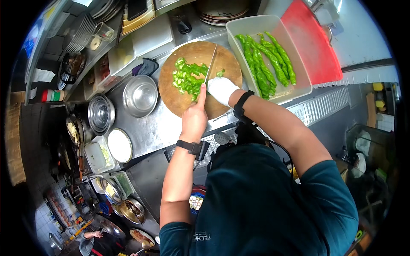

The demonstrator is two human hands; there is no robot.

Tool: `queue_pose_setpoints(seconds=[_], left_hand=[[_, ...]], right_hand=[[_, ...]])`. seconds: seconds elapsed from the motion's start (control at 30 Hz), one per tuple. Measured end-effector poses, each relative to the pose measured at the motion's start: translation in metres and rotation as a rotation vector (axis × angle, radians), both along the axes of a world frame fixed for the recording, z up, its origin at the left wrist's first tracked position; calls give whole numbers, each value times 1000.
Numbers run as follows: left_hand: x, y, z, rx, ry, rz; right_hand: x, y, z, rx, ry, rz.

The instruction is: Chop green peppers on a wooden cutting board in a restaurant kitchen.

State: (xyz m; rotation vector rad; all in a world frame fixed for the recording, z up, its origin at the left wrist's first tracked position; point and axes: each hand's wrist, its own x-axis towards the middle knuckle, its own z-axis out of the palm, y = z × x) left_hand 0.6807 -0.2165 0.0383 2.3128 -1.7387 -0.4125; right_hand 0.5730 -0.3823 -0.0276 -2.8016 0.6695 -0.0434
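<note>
My bare left hand grips a kitchen knife, its index finger stretched along the blade. The knife stands edge down on a round wooden chopping board. Left of the blade lies a heap of chopped green peppers; some pieces lie close against it. My right hand, in a white glove, is curled on the board close to the right side of the blade. Whatever is under its fingers is hidden. A small pepper piece lies just beyond the glove.
A plastic tub of whole green peppers stands right of the board, beside a red cutting board. To the left are a steel bowl, stacked bowls and a white plate. Another person's hand shows at lower left.
</note>
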Motion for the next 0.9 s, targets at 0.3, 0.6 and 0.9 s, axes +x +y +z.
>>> queue_pose_setpoints(seconds=[0.3, 0.6, 0.9], left_hand=[[0, 2, -18, 3, -26, -5], [3, 10, -24, 0, -2, -9], [-6, 7, -5, 28, -37, -37]], right_hand=[[-2, 2, 2, 13, -78, 27], [-9, 6, 4, 64, -78, 6], [-17, 6, -4, -13, -84, 29]])
